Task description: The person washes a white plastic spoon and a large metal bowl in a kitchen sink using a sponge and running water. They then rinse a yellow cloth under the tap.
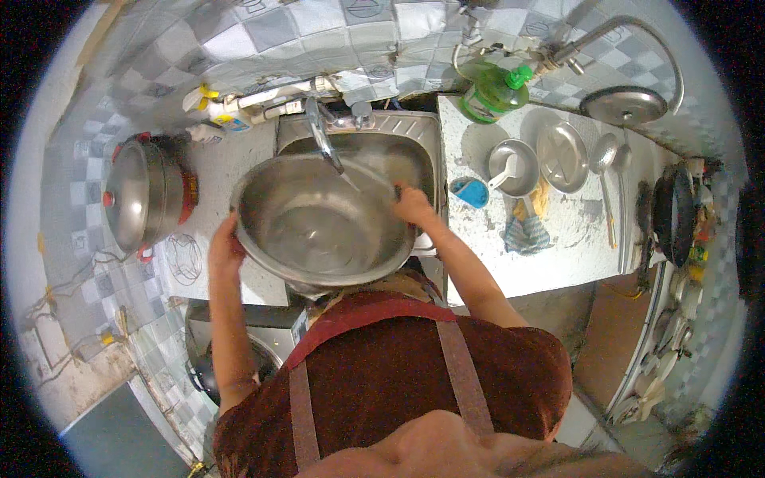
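A large round metal basin (pixel 323 239) is tilted over the front of a stainless steel sink (pixel 412 125), in front of my body. My left hand (pixel 230 239) grips its left rim, while my right hand (pixel 412 206) holds the rim at the right, fingers over the edge. Above the basin reaches a chrome faucet (pixel 323 137), a thin stream of water falling from its spout into the basin. The basin's inside looks wet, with a little water at the bottom. Part of the sink bowl is hidden beneath it.
Right counter: a green liquid bottle (pixel 493 98), a small metal pan (pixel 514 167), a metal lid (pixel 562 156), a blue scrubber in a dish (pixel 471 192), cloths (pixel 527 234) and long ladles (pixel 605 155). A lidded steel pot (pixel 146 194) and spray bottle (pixel 221 113) stand left.
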{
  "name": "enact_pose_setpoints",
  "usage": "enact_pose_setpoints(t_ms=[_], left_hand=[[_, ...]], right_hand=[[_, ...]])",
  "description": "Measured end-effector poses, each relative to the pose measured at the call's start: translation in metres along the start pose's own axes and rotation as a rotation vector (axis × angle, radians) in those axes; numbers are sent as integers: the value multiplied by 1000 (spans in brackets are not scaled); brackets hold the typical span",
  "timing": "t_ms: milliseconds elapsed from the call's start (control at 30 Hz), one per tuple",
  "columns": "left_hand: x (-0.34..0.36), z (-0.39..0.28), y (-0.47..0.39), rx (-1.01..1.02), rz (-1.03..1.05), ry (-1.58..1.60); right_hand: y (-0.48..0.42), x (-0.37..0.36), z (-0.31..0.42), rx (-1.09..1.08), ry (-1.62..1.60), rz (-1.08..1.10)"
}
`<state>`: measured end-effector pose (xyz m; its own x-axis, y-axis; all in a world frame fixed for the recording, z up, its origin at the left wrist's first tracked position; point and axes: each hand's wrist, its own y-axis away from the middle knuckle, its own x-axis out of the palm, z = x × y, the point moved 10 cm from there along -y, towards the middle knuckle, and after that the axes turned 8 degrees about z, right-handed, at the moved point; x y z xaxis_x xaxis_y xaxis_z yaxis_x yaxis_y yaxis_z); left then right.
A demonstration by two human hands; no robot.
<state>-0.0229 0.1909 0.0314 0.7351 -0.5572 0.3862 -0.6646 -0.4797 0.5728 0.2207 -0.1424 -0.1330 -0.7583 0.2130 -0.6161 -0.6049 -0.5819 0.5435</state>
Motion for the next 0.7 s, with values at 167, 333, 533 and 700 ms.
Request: enact_pose_setpoints(t_ms=[167,333,533,700], left_hand=[[-48,98,2,9,-239,-317],[-32,139,7,143,-291,-152],[-34,135,6,220,-384,-348],[-25,123,12,205,-398,-386]], right_hand=[[25,-89,15,-63,22,-351],[34,-106,26,-109,28,-390],[31,-77,77,-323,453,-460],[4,89,144,-451,-133,297]])
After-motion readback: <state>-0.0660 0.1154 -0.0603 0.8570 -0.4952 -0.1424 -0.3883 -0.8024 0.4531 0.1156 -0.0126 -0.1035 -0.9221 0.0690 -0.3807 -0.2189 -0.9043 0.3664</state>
